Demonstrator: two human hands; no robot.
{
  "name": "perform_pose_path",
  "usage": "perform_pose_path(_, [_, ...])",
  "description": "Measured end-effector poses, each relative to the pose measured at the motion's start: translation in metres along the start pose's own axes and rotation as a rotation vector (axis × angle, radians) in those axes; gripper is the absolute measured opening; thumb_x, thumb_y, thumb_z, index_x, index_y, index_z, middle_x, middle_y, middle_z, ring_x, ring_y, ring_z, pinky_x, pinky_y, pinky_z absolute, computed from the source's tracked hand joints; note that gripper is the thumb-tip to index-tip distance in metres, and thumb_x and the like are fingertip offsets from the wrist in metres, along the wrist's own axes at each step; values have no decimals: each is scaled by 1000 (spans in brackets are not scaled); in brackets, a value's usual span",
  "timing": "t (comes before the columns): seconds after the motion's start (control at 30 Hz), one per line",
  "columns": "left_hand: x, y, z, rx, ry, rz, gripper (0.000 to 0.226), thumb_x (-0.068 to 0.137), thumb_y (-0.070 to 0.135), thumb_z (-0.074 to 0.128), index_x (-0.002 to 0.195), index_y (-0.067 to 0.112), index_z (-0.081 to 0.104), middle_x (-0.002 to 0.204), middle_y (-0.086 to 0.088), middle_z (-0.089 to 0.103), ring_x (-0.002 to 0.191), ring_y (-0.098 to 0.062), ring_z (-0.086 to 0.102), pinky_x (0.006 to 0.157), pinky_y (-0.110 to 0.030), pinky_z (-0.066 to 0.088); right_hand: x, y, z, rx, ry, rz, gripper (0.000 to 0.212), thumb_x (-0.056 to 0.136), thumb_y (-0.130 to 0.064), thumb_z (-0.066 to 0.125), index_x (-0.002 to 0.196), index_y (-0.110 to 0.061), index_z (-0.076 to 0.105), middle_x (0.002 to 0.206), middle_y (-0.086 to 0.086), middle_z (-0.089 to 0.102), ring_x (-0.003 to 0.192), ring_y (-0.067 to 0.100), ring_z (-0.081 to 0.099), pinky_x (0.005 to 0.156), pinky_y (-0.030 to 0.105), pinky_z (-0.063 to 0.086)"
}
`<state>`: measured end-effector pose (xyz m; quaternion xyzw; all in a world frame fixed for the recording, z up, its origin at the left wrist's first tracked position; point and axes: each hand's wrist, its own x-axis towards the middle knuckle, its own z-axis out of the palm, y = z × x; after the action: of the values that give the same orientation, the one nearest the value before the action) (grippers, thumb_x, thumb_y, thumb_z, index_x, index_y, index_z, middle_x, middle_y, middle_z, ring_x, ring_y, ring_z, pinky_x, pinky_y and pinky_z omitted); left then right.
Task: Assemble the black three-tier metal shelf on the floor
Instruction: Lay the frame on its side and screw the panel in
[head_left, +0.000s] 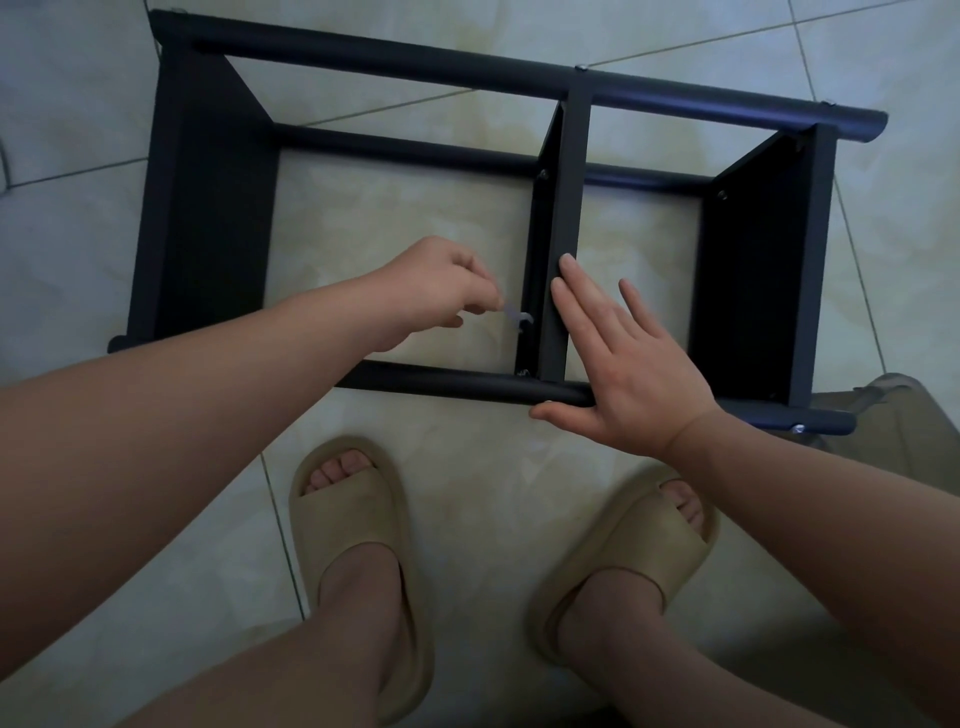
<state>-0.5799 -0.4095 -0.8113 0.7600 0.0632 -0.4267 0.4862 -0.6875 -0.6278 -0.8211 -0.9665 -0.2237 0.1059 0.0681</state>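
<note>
Pale tiled floor (467, 452) held the black three-tier metal shelf (208, 208) on its side, where the left hand (431, 291) pinched a small silver flat wrench (517, 317) beside the middle tier panel (563, 208), apparently for tightening, while the flat, straight-fingered right hand (634, 364) pressed that panel steady.

We log the small wrench (518, 318) as blurred, its handle hidden in the left hand (441, 291); the right hand (631, 364) covers part of the near rail (441, 383).
</note>
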Motion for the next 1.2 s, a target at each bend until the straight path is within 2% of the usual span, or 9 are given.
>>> perform_pose_path(0.07, [0,1,-1,-198,-24,-39,22,88,3,65,73,14,55,98,-11,77,88,-16,71,77,-29,56,0,0,0,4,4,1,106,90,-76,42,159,1,18,168,16,8,154,29,23,124,56,19])
perform_pose_path(0.17, [-1,3,-2,-259,-6,-29,21,90,2,62,77,15,53,89,-6,78,78,-15,73,69,-25,55,1,0,0,1,1,-1,106,90,-76,41,159,1,18,168,16,9,154,29,23,124,55,19])
perform_pose_path(0.33, [1,8,-4,-165,37,-11,10,90,9,65,86,18,64,89,-5,77,77,-14,68,70,-26,51,1,1,-2,21,-51,11,107,89,-79,38,161,-4,12,170,11,2,156,25,15,126,53,12])
perform_pose_path(0.5, [-7,29,-13,-26,56,65,12,89,13,71,94,24,75,96,-4,77,86,-13,67,72,-23,50,0,2,-16,70,-196,52,111,83,-87,29,163,-17,-4,168,-3,-19,156,20,-16,126,52,-5])
perform_pose_path(0.6, [-8,49,-26,67,90,120,5,87,14,75,90,17,78,94,-6,77,84,-14,66,78,-28,54,5,6,-34,32,-231,51,105,83,-89,17,163,-22,3,169,-6,-15,154,18,-23,125,50,-11])
perform_pose_path(0.77, [6,86,-42,267,214,208,17,91,21,68,74,17,69,84,-7,72,71,-18,57,68,-28,44,37,28,-73,21,-122,155,87,93,-74,25,163,-24,13,171,-3,3,157,19,-13,126,46,-9])
perform_pose_path(0.87, [22,109,-51,436,256,252,24,98,30,60,80,14,64,82,-9,67,72,-25,56,61,-28,39,69,51,-88,35,-94,241,81,96,-64,38,162,-24,13,170,-3,10,157,20,-6,126,45,-6])
perform_pose_path(1.07, [67,147,-68,703,187,230,31,101,29,54,107,2,69,100,-15,71,93,-31,62,75,-30,41,126,95,-87,-18,-156,320,77,100,-46,51,162,-26,9,168,-3,18,157,22,8,126,48,2])
perform_pose_path(1.2, [91,154,-75,800,129,196,30,103,26,50,108,0,66,110,-17,69,99,-33,61,75,-30,38,149,112,-78,9,-171,396,63,102,-37,51,157,-26,23,160,0,35,147,25,31,122,48,16])
